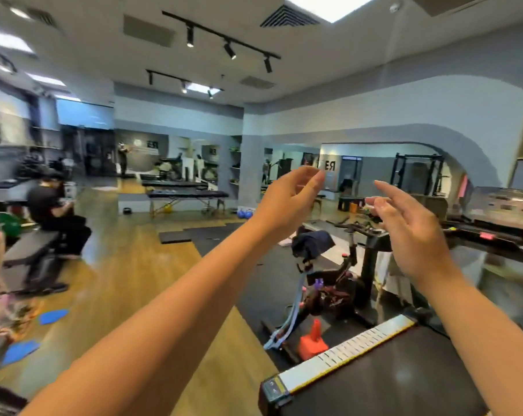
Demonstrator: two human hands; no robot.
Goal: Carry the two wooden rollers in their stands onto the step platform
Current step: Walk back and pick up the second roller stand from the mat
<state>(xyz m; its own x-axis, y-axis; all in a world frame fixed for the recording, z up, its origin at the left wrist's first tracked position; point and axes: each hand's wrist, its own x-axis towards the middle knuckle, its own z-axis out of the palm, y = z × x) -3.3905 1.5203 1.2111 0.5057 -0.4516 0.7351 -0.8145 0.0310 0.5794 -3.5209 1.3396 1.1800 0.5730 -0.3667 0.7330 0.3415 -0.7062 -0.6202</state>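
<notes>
a: both hands are up in the air and hold nothing. the left hand [287,202] has its fingers loosely curled, the right hand [410,232] is spread and relaxed.

b: and the rollers?

a: no roller, stand or step platform can be picked out anywhere in view.

b: so what could go wrong?

a: likely a trip. the person looks across the room, not down, with a treadmill [374,382] right below and an orange cone [312,340] by the exercise bike [338,274].

b: counts?

a: two hands, one cone, one bike, two blue pads [53,316] on the floor, one seated person [55,211].
</notes>
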